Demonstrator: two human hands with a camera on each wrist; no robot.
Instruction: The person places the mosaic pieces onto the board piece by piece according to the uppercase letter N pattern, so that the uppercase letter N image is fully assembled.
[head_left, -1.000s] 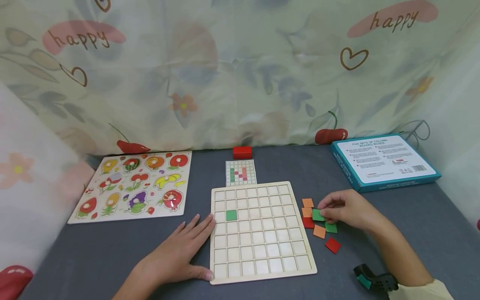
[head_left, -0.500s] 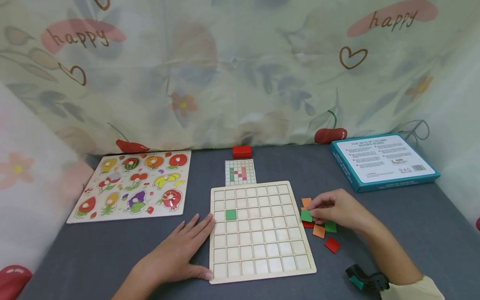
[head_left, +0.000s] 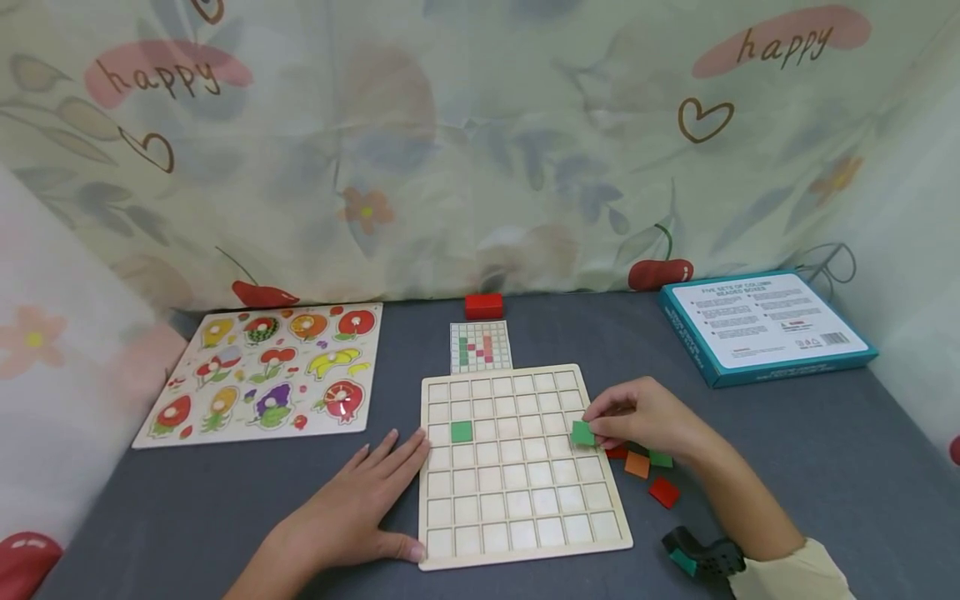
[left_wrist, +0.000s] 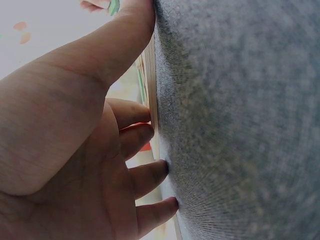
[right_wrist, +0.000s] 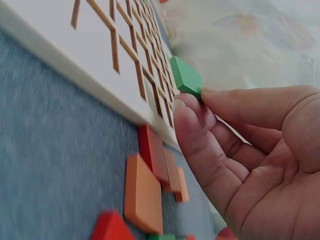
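Between thumb and fingertips my right hand (head_left: 648,421) pinches a green square tile (head_left: 582,433), held over the right edge of the wooden grid board (head_left: 525,558). The right wrist view shows that green tile (right_wrist: 186,77) raised above the board's cells. One more green tile (head_left: 462,431) lies in a cell near the board's upper left. My left hand (head_left: 352,508) lies flat with fingers spread, its fingertips and thumb touching the board's left edge. In the left wrist view the fingers (left_wrist: 145,180) meet the board's side and the cloth.
Right of the board lie loose red (head_left: 664,492), orange (head_left: 637,464) and green tiles (head_left: 661,458). Behind it are a pattern card (head_left: 481,346) and a red block (head_left: 483,306). A fruit puzzle board (head_left: 262,375) is at left, a blue-edged box (head_left: 768,325) at right.
My right hand has moved left with the green tile, from the loose tiles to over the board's right edge. My left hand has stayed in place.
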